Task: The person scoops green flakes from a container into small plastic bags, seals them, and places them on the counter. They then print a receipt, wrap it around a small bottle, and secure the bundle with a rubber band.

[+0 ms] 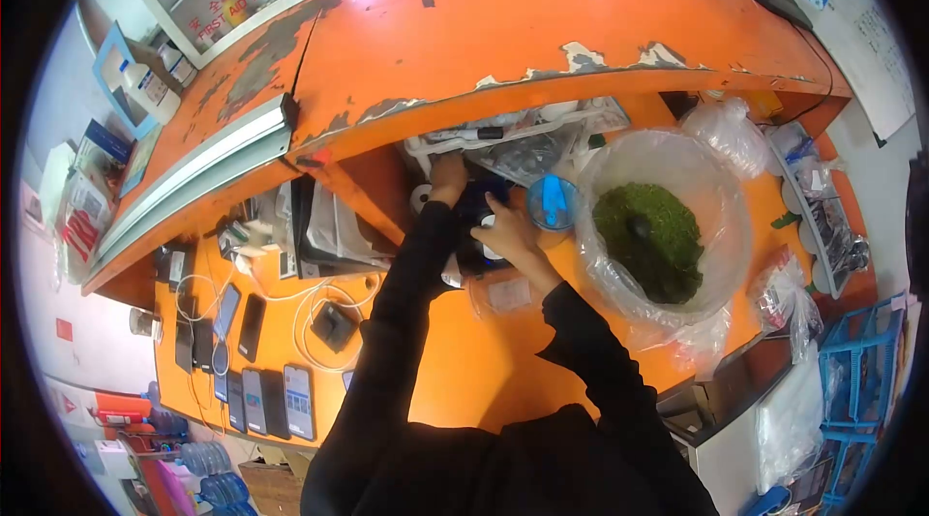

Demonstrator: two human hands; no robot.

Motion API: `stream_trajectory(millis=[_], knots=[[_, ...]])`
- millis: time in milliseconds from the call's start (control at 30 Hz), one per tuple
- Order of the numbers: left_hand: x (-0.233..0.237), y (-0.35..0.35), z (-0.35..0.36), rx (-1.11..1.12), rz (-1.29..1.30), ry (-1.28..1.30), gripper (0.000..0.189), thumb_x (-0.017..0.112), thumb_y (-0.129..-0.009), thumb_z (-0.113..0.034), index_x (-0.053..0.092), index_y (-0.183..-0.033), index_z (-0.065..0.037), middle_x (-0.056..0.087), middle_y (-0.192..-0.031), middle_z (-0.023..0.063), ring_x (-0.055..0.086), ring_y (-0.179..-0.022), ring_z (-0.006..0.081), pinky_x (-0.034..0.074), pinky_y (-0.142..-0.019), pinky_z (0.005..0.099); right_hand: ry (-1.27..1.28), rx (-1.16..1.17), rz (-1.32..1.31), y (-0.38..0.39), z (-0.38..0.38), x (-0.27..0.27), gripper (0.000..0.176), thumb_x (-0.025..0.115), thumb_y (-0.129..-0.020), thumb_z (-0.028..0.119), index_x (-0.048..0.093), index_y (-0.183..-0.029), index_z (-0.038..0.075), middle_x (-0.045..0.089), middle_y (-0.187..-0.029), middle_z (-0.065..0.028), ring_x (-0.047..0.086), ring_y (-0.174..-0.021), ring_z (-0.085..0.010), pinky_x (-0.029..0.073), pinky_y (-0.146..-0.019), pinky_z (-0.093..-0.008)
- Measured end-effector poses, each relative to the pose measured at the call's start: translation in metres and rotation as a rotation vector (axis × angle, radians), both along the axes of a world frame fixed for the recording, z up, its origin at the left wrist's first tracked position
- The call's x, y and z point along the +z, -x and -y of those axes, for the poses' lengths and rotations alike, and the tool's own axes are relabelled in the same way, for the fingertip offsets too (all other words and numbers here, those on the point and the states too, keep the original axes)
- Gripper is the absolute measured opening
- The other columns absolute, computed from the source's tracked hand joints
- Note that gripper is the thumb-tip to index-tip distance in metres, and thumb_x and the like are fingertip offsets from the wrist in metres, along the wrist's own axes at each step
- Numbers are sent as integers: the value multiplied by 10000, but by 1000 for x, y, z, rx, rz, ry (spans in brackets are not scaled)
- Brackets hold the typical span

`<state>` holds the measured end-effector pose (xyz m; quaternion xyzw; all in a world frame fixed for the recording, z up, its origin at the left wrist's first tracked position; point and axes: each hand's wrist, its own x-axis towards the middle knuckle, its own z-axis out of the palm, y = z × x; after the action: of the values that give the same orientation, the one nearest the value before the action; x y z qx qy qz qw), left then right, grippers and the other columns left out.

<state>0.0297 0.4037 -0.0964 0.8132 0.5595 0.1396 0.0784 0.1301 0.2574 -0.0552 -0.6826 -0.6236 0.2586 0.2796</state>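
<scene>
My left hand (447, 177) reaches under the orange shelf to the near edge of a white plastic basket (418, 150), its fingertips hidden. My right hand (510, 233) is closed at a dark object with a white round part, whose kind I cannot tell. Just right of that hand stands a clear round tub (557, 226) with a bright blue scoop (554, 200) in it. Beyond it is a large tub lined with clear plastic (721, 216), holding chopped green leaves (650, 235). A small clear packet (510, 294) lies below my right hand.
Several phones (299, 400) and white cables lie on the orange table (464, 380) at left. Overhead, the worn orange counter (503, 22) juts out above my hands. A grey tray of packets (823, 197) is at right, above blue racks (856, 371).
</scene>
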Motion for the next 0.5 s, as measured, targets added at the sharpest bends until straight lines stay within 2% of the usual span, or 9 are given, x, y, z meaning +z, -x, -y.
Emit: stream_trajectory(millis=[67, 100, 133, 200, 300, 400, 500], knots=[[5, -5, 6, 128, -37, -120, 186, 452, -731, -132, 583, -780, -10, 573, -826, 195, 562, -762, 337, 453, -666, 403, 35, 6, 29, 0, 1, 4, 703, 607, -571, 305, 390, -1193, 58, 542, -917, -241, 540, -845, -341, 435, -734, -372], [8, -7, 0, 168, -19, 65, 252, 370, -786, -146, 521, -963, -48, 537, -956, 185, 521, -902, 308, 408, -763, 406, 34, 5, 30, 1, 1, 3, 703, 607, -571, 305, 390, -1193, 58, 542, -917, -241, 540, -845, -341, 435, -734, -372], [-4, -7, -14, 168, -17, 63, 252, 370, -786, -146, 521, -963, -48, 537, -956, 185, 521, -902, 308, 408, -763, 406, -29, -1, 18, 2, 1, 1, 694, 607, -577, 301, 392, -1190, 57, 531, -946, -243, 527, -874, -343, 429, -751, -369], [-36, -7, -48, 212, 32, -136, 299, 383, -783, -169, 494, -1033, -48, 483, -1080, 166, 427, -1053, 285, 324, -860, 422, -99, -9, 14, 3, 0, -2, 685, 608, -583, 297, 395, -1188, 56, 519, -975, -245, 514, -903, -345, 424, -767, -365], [-44, -6, -60, 241, -56, -278, 301, 393, -778, -170, 503, -1029, -46, 476, -1089, 175, 426, -1054, 291, 322, -864, 426, -10, 6, 42, 2, 0, -4, 686, 613, -592, 300, 391, -1186, 38, 481, -1033, -258, 459, -981, -368, 392, -824, -361], [-49, -7, -63, 238, -201, -414, 303, 402, -772, -171, 513, -1024, -44, 469, -1098, 185, 425, -1056, 298, 320, -867, 430, -128, 10, 94, 3, 0, -12, 695, 608, -592, 299, 381, -1189, 25, 467, -1048, -267, 451, -991, -365, 390, -826, -362], [-53, -10, -56, 218, -371, -600, 305, 412, -767, -172, 523, -1019, -41, 461, -1107, 194, 424, -1058, 304, 318, -871, 435, -125, 26, 49, 2, 0, -13, 701, 603, -594, 302, 374, -1193, 22, 463, -1051, -273, 441, -1002, -368, 391, -823, -365]])
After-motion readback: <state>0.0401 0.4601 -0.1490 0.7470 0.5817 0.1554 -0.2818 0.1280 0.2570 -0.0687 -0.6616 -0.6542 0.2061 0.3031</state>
